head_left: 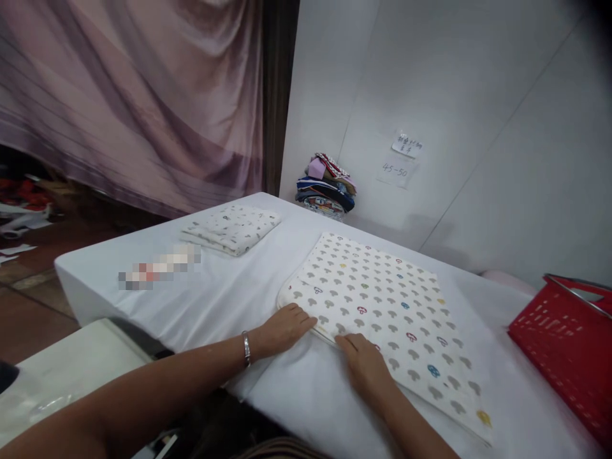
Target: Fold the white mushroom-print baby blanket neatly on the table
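A folded white cloth (382, 306) with grey mushroom prints and a few coloured ones lies flat on the white-covered table (229, 299). My left hand (287, 328), with a silver bracelet at the wrist, has its fingers closed at the cloth's near left corner. A little to the right, my right hand (361, 360) grips the same near edge, thumb and fingers bent over it. The fingertips of both hands are partly hidden. Farther left on the table rests a second folded white cloth (234, 228) with small dark prints.
A pixelated long item (160, 268) lies left on the table. At right stands a red plastic basket (564, 344). Folded fabrics (326, 185) are stacked beyond the far edge, by a wall with paper notes (396, 171). A pinkish curtain (143, 95) hangs behind.
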`<state>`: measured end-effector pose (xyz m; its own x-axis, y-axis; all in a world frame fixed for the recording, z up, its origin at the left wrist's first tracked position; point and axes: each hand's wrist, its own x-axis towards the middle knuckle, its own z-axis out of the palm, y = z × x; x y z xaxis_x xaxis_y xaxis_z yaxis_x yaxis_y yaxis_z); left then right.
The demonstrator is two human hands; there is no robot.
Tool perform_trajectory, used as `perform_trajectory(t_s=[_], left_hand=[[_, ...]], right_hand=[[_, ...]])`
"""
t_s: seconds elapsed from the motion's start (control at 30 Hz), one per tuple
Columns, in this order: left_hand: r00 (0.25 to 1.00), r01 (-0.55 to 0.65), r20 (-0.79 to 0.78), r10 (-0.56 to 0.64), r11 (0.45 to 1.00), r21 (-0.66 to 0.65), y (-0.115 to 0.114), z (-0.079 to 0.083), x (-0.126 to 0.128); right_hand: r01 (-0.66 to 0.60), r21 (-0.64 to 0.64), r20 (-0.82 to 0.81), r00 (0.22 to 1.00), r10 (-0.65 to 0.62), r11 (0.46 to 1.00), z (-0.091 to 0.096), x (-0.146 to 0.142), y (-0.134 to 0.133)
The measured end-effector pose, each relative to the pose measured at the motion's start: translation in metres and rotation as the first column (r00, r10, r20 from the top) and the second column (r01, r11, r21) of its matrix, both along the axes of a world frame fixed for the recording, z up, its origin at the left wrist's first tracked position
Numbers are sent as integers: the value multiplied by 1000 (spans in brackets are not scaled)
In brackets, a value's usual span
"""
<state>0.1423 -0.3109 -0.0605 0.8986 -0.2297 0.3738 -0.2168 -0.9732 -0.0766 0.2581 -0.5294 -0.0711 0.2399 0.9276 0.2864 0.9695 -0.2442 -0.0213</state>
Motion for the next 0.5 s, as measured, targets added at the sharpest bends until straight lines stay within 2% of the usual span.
perform_trajectory(t_s=[0.1,0.23,0.37,0.5], left_hand=[[999,14,-35,-15,1000,-11,2,3,0],[997,-6,-81,4,1000,-27,4,6,-3],[991,49,-123,-47,999,14,6,5,-11],[990,46,-136,-42,999,20,5,0,-13]], right_hand=[[38,-3,108,993,-37,999,0,-9,20],[44,9,152,987,-45,999,-3,-16,41],[-47,-22,133,990,50,999,-9,-16,42],[-31,-12,152,988,33,999,-11,-17,42]])
